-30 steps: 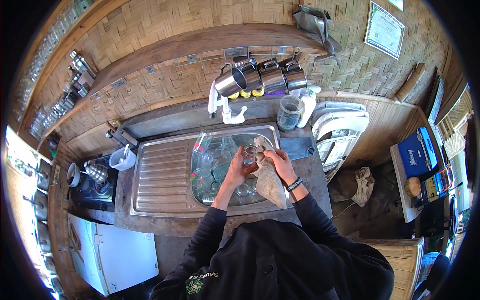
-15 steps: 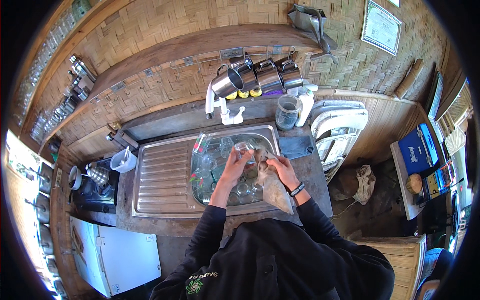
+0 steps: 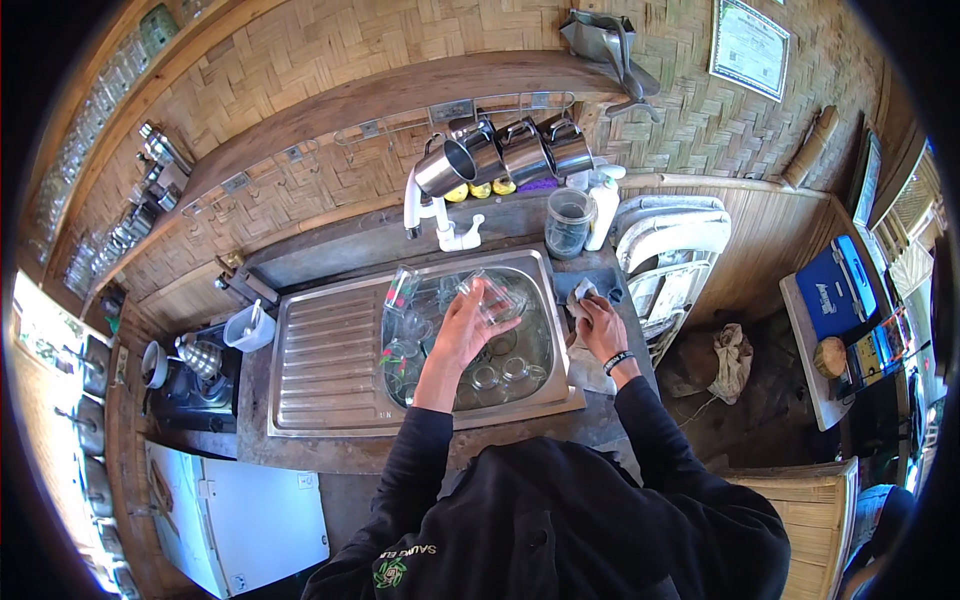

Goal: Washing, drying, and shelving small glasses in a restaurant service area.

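Observation:
Over the sink basin [image 3: 548,385], my left hand [image 3: 461,335] holds a clear drinking glass [image 3: 492,297], thumb and fingers spread around it. Several more glasses [image 3: 486,376] lie in the basin below, some with red and green prints near its left side. To the right of the sink, my right hand [image 3: 603,332] is closed on a pale, crumpled cloth [image 3: 590,368] at the counter. Part of the cloth sticks out above the fingers, beside a dark grey folded cloth [image 3: 606,284]. The fingertips of the right hand are partly hidden.
A ribbed steel drainboard [image 3: 325,350] adjoins the basin on the left. Behind stand a white tap [image 3: 455,232], hanging steel mugs [image 3: 445,165], a glass jar [image 3: 569,222] and a white bottle [image 3: 603,212]. Folded white chairs [image 3: 672,240] lean at the right.
My right hand has moved right with the cloth, away from the glass and onto the counter. My left hand still holds the glass over the basin, its fingers now more spread.

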Demonstrator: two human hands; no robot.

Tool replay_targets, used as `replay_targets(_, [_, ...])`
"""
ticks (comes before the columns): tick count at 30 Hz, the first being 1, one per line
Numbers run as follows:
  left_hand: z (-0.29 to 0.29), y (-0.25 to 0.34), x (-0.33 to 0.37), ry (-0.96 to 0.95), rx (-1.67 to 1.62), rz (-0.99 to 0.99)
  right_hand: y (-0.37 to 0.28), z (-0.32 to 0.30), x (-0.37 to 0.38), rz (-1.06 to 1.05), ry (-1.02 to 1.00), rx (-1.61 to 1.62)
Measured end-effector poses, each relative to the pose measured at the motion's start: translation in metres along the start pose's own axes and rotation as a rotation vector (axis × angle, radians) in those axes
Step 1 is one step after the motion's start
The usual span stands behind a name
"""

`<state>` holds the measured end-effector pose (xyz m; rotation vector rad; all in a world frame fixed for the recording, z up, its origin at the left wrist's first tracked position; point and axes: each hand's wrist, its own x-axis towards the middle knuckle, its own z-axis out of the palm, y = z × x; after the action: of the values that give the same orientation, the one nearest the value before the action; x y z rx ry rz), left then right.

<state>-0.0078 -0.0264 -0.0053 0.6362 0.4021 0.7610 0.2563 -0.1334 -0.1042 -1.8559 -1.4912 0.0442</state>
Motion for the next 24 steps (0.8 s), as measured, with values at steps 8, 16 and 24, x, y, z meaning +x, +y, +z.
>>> replay_targets(8, [0.005,-0.002,0.001,0.058,0.017,-0.012,-0.021,0.003,-0.004,0.217,-0.238,-0.215])
replay_targets(16, [0.014,-0.016,0.010,0.103,0.176,0.022,-0.063,-0.022,0.028,0.125,-0.058,0.292])
replay_targets(24, [0.041,-0.019,0.007,-0.006,0.437,-0.019,-0.120,-0.041,0.039,-0.132,-0.222,0.670])
